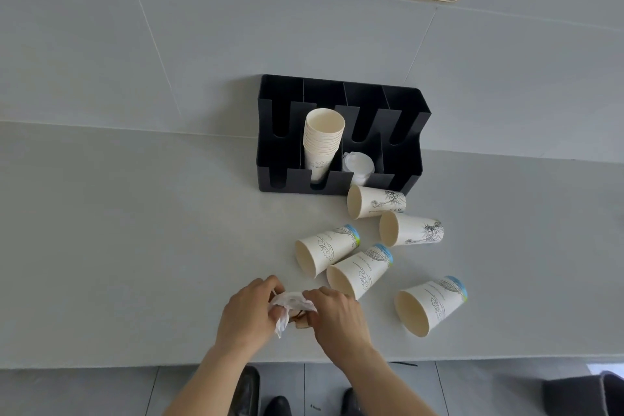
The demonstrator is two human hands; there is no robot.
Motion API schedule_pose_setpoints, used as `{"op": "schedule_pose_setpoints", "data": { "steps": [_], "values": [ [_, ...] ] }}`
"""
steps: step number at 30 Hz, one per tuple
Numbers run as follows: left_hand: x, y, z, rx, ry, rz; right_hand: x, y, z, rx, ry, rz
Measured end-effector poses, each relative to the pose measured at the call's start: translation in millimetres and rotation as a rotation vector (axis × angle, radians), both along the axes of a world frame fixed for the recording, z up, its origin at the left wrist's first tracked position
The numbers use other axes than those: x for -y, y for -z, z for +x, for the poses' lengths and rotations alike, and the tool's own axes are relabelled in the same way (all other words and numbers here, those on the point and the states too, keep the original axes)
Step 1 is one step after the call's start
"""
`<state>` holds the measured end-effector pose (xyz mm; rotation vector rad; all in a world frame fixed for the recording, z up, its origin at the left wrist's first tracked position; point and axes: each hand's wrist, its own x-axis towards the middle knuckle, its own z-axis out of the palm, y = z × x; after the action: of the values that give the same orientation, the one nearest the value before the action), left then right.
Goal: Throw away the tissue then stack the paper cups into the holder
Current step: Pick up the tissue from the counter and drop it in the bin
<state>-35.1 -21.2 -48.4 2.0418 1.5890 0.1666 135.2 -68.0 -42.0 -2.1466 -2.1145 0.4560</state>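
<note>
The five loose paper cups [373,268] lying on their sides on the worktop [135,246] carry line drawings and small print too fine to read (two show trees, three a cloud motif with a blue band). Near the front edge, the left hand [248,312] and right hand [337,317] are both closed on the crumpled white tissue [290,306] between them. Behind, the black holder [337,135] stands against the wall with a cup stack [322,142] in its second compartment from the left.
</note>
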Motion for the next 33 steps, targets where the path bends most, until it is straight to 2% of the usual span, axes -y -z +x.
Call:
{"op": "schedule_pose_setpoints", "data": {
  "steps": [7, 14, 21, 33],
  "values": [
    [-15, -18, -6, 0.053, -0.095, 0.04, -23, -17, -5, -0.021, -0.039, 0.096],
    [-16, -34, -16, 0.07, -0.188, 0.077, -41, -36, -8, -0.06, -0.142, 0.093],
    [9, -42, -44, 0.074, -0.379, 0.064, -49, -42, -36, -0.067, -0.337, 0.118],
    [102, -28, -117, 0.057, -0.788, 0.005, -28, -19, -130, -0.07, -0.725, 0.023]
  ]
}}
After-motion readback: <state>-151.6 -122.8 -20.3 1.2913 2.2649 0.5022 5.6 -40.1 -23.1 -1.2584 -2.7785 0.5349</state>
